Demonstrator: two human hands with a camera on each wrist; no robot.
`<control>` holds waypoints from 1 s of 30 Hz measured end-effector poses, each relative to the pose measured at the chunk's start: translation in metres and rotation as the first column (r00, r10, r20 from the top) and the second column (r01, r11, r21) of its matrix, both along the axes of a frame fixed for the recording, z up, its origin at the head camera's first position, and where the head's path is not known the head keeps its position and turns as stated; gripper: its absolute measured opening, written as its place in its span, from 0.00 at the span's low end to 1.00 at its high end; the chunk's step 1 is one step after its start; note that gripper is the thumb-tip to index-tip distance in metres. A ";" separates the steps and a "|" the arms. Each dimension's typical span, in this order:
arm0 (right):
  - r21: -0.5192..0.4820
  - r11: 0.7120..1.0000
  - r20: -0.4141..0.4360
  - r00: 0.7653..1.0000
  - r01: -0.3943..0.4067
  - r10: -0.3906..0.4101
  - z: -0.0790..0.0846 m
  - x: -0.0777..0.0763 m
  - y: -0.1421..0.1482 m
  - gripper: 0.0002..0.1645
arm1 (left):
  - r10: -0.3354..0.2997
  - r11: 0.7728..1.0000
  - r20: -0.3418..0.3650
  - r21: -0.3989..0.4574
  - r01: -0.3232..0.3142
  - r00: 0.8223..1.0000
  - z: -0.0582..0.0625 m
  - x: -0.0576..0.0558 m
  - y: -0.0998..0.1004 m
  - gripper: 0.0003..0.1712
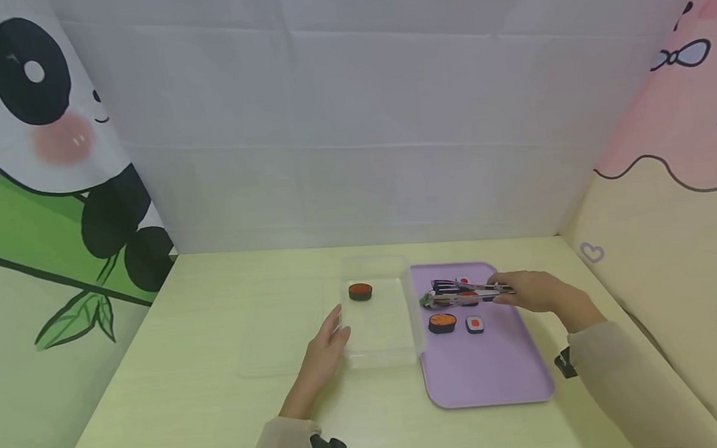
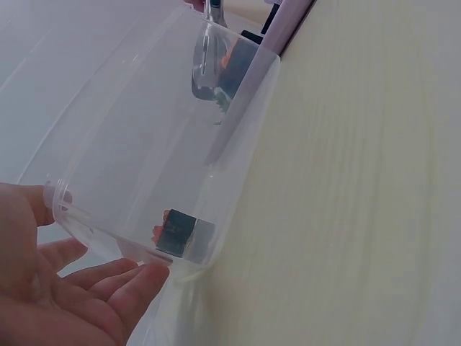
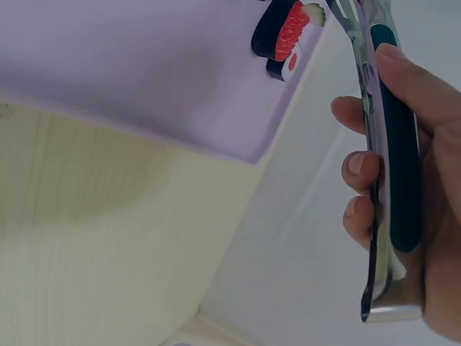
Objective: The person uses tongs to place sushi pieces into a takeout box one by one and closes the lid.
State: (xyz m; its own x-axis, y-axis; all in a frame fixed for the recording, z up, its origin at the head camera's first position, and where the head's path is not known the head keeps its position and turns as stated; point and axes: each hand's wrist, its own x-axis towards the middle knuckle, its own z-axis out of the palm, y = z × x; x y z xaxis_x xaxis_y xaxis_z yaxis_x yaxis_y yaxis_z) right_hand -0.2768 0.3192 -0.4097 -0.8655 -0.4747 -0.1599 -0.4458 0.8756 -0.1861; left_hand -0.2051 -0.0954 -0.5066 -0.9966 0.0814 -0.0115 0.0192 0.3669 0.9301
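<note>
A pale green table [image 1: 222, 414] stands boxed in by cloth walls: white at the back [image 1: 351, 113], a panda print [image 1: 34, 135] left (bamboo included), pink and cream right [image 1: 691, 159].

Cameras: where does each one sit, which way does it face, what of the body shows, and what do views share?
Head: sits high, faces forward and down at the table; both forearms, left hand at the clear box, right hand holding tongs over the purple tray.
Left wrist: beside the box's wall, looks along it; palm and fingers show.
Right wrist: low, looks past the grip on the tongs toward the tray; fingers show.
Shared: all three catch tongs and tray.
</note>
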 end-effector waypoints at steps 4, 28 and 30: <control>0.002 1.000 -0.020 1.000 -0.011 0.011 -0.007 -0.001 -0.002 0.24 | -0.013 1.000 -0.012 0.004 0.013 1.000 -0.001 0.001 0.000 0.32; -0.004 0.998 -0.198 0.979 -0.058 0.056 0.035 0.002 -0.010 0.22 | 0.003 1.000 0.017 0.013 -0.003 1.000 0.001 0.000 0.004 0.33; -0.008 0.997 -0.209 0.975 -0.077 0.073 0.039 0.002 -0.017 0.22 | 0.000 1.000 0.013 0.015 -0.001 1.000 0.001 0.000 0.004 0.33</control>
State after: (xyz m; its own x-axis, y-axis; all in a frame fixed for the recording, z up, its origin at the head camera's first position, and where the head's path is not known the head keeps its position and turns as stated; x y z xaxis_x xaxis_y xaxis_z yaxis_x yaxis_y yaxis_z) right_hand -0.2753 0.3023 -0.3711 -0.8408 -0.5407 0.0280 -0.5406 0.8358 -0.0959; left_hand -0.2054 -0.0916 -0.5060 -0.9964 0.0811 -0.0236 0.0066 0.3530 0.9356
